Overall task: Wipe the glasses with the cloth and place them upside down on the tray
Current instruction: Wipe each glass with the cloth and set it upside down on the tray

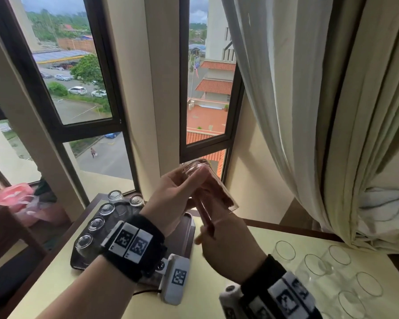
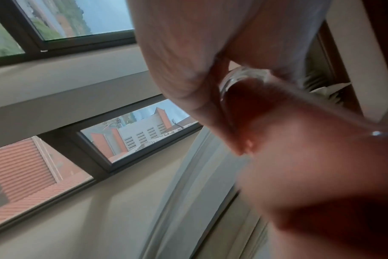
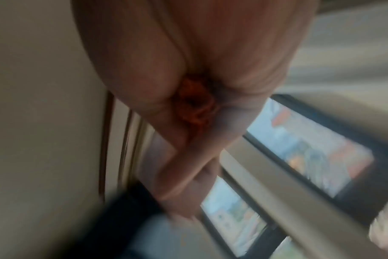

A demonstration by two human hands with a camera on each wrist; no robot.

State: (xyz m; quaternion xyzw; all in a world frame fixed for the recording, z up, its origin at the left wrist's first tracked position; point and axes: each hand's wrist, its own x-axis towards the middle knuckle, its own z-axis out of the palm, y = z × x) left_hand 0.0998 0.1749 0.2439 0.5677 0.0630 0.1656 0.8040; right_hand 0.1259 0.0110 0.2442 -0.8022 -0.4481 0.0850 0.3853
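My left hand [image 1: 180, 189] grips a clear glass [image 1: 195, 171] raised above the table, tilted, with its mouth toward the lower right. A reddish-brown cloth [image 1: 219, 192] is stuffed inside it. Below the mouth, my right hand [image 1: 219, 238] grips the cloth's trailing end [image 1: 208, 223]. The left wrist view shows the glass's thick base [image 2: 239, 77] between my fingers [image 2: 188, 78], with the cloth [image 2: 255, 108] inside. In the blurred right wrist view the cloth [image 3: 195, 103] is bunched in my palm. A dark tray [image 1: 188, 229] under my left wrist carries several upside-down glasses [image 1: 96, 224].
Several upright clear glasses [image 1: 313, 265] stand on the yellow table [image 1: 205, 284] at the right. A cream curtain [image 1: 309, 111] hangs at the right, close to them. Windows [image 1: 83, 88] lie straight ahead. A pink bag [image 1: 12, 194] sits at the far left.
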